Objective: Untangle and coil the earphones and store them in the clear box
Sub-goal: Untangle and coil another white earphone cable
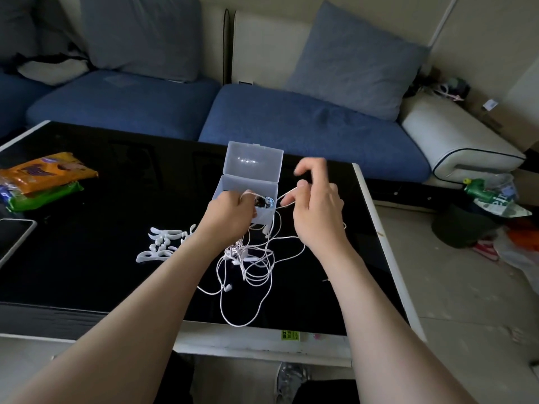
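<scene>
On black table [102,272] before sofa [291,126], tangled earphones [248,259]

Single head-worn wide view, forward and down, close over the table [87,258].

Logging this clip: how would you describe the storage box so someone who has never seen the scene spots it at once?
Start at the black glass table in front of the blue sofa. Near its far edge, just beyond the left hand and the tangled white earphones, stands the clear box. It is the only see-through container there, small and rectangular, with its hinged lid standing open.
</scene>
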Motion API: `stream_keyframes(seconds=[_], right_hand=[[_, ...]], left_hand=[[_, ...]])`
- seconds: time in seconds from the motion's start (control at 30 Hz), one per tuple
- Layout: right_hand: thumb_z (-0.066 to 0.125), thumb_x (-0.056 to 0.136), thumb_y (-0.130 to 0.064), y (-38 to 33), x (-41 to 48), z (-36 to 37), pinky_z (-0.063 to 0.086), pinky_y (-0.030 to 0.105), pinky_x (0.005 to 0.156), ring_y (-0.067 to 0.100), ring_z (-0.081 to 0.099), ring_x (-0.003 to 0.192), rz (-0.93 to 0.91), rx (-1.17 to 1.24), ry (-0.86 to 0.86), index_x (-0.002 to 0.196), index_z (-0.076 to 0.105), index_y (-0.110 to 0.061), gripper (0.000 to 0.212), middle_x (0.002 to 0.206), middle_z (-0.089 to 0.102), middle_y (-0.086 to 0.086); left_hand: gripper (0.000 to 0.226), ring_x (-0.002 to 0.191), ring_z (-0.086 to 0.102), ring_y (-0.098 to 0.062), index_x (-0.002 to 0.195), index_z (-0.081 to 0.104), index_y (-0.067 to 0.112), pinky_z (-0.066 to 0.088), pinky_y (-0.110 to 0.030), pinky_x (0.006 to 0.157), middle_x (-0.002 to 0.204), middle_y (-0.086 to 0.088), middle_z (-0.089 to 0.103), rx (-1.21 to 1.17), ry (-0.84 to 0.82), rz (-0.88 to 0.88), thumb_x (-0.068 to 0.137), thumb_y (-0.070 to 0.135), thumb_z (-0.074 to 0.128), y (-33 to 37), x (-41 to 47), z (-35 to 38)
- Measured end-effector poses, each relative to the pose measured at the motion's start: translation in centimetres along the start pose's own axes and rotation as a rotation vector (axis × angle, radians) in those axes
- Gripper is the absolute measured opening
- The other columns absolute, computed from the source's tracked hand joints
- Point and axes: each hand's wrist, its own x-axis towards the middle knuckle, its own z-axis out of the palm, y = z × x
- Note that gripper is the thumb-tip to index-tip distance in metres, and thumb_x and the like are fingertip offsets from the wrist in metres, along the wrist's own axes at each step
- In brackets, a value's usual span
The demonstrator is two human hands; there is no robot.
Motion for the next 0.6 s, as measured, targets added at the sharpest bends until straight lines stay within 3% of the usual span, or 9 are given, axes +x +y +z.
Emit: stream_keyframes(seconds=[0.1, 0.23, 0.33, 0.5, 0.6], right_hand=[[0.045, 0.1, -0.012, 0.0, 0.7, 0.6, 0.028, 0.039, 0.088, 0.023, 0.041, 0.106, -0.02, -0.2, -0.104, 0.092, 0.077, -0.037, 0.041, 0.086, 0.072, -0.015], [0.061, 0.089, -0.05, 0.2, 0.9, 1.8, 0.027, 0.039, 0.09, 0.022, 0.034, 0.103, -0.054, -0.23, -0.174, 0.092, 0.077, -0.042, 0.017, 0.077, 0.062, -0.015], [0.078, 0.089, -0.049, 0.7, 1.3, 2.4, 0.028, 0.039, 0.09, 0.02, 0.038, 0.102, -0.099, -0.17, -0.07, 0.091, 0.074, -0.037, 0.013, 0.068, 0.051, -0.016], [0.078, 0.093, -0.044, 1.6, 2.2, 2.6, 0.027, 0.04, 0.088, 0.02, 0.042, 0.099, -0.192, -0.177, -0.024, 0.109, 0.073, -0.041, 0.017, 0.069, 0.045, -0.02], [0.077, 0.095, -0.045, 1.9, 2.9, 2.8, 0.021, 0.038, 0.081, 0.021, 0.043, 0.097, -0.265, -0.214, 0.045, 0.099, 0.079, -0.041, 0.007, 0.064, 0.046, -0.022]], left_hand=[[0.043, 0.063, 0.054, -0.022, 0.063, 0.068, 0.018, 0.047, -0.034, 0.068, 0.065, 0.001, 0.063, -0.231, 0.037, -0.066, 0.099, 0.034, 0.051, 0.1, 0.8, 0.0], [0.035, 0.059, 0.044, -0.02, 0.064, 0.064, 0.015, 0.037, -0.031, 0.06, 0.055, 0.004, 0.052, -0.373, 0.014, -0.107, 0.095, 0.021, 0.05, 0.2, 1.4, 0.3], [0.034, 0.055, 0.043, -0.017, 0.071, 0.065, 0.012, 0.037, -0.028, 0.055, 0.055, 0.006, 0.051, -0.372, -0.019, -0.111, 0.098, 0.021, 0.048, 0.2, 1.8, 0.6], [0.039, 0.053, 0.051, -0.013, 0.08, 0.073, 0.008, 0.042, -0.026, 0.055, 0.065, -0.002, 0.066, -0.413, -0.058, -0.108, 0.104, 0.028, 0.05, 0.6, 2.4, 0.7], [0.048, 0.055, 0.058, -0.013, 0.086, 0.077, 0.004, 0.047, -0.024, 0.057, 0.069, -0.005, 0.072, -0.442, -0.065, -0.131, 0.109, 0.034, 0.048, 0.9, 2.8, 0.8]])
